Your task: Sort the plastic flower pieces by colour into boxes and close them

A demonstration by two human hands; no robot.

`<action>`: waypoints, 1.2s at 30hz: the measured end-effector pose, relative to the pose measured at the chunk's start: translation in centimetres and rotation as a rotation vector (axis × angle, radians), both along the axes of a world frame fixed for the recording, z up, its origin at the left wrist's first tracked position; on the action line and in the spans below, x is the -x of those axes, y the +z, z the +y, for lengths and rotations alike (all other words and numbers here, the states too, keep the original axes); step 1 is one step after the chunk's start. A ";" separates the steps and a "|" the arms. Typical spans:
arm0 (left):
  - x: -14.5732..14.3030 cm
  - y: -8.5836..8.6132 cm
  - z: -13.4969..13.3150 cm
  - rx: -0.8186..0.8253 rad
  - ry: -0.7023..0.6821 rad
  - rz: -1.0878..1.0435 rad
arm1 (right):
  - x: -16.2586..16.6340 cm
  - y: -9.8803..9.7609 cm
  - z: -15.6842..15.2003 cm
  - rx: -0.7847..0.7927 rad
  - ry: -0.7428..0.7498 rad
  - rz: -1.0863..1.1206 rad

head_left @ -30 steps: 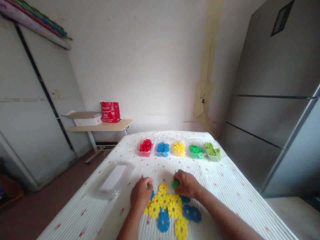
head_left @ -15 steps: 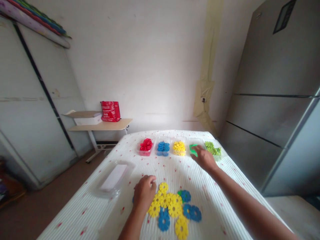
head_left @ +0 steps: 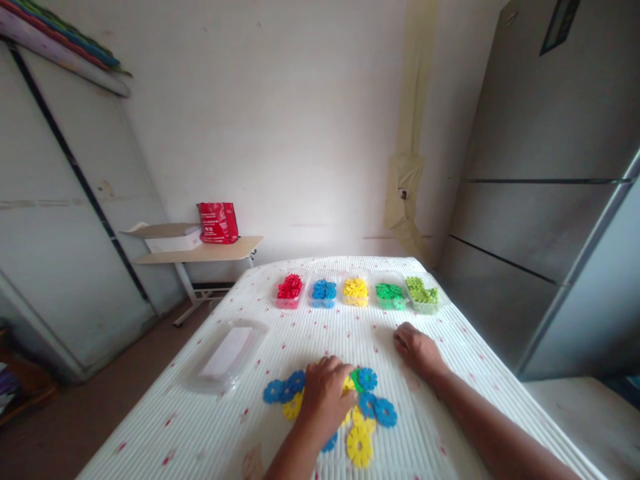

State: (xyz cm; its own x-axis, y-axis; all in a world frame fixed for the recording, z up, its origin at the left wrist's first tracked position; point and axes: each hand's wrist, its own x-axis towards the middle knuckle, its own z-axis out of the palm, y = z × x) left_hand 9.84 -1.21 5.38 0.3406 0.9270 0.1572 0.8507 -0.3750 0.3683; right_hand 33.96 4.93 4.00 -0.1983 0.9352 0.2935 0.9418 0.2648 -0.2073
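On the tablecloth lies a flat figure of interlocking plastic snowflake discs: yellow discs [head_left: 359,446] in the middle, blue discs [head_left: 385,412] around them, and a green disc [head_left: 357,381] at the upper right. My left hand [head_left: 327,390] covers the centre of the figure, its fingers bent over the far edge and its thumb on the right side, gripping the yellow discs. My right hand [head_left: 419,350] is closed, above the cloth between the green tub and the figure. Its fingertips are curled under, so what they hold is hidden.
Clear tubs stand in a row at the back, holding red [head_left: 290,287], blue [head_left: 324,292], yellow [head_left: 355,291], green [head_left: 391,295] and light green discs [head_left: 421,291]. A clear plastic lid [head_left: 227,355] with a white label lies at left. A fridge [head_left: 530,200] stands right of the table.
My right hand has drawn back from the green tub towards me, its fingers now closed. My left hand has shifted right, from the figure's left side onto its centre.
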 end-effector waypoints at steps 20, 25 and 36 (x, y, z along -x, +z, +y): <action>-1.3 -0.7 -0.5 -0.084 -0.012 0.073 | 0.1 -0.8 0.1 -0.045 -0.026 -0.035; -1.3 -1.1 -0.2 -0.118 0.036 0.037 | 0.1 -0.8 0.2 -0.046 -0.034 -0.037; -0.4 -1.4 0.8 -0.327 0.048 -0.096 | 0.7 0.4 -0.6 -0.007 -0.006 0.113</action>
